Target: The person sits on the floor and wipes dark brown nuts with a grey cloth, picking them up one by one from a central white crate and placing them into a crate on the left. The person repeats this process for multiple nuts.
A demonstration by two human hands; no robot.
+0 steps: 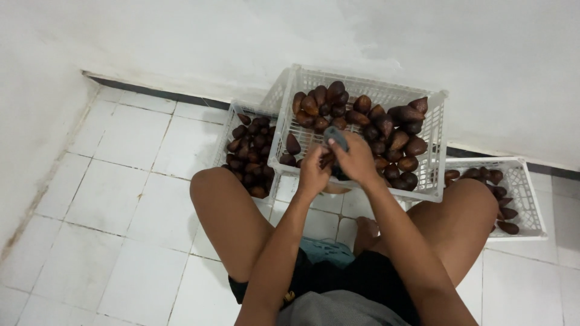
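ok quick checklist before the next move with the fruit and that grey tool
1. Left hand has hold of a brown fruit: ok, though the fruit is mostly hidden.
2. Right hand grips the grey tool: ok.
3. Middle crate has spare room: ok, its left part shows bare mesh.
4. Left crate within reach: ok, beside the knee.
5. Right crate not full: ok.
6. Tool's working end: cannot tell.

A white tiled floor [121, 199] with dark grout lines bears three white slatted plastic crates of brown scaly fruit: a large one [436, 145] in the middle, a smaller one [225, 136] at its left, another [525, 199] at its right.
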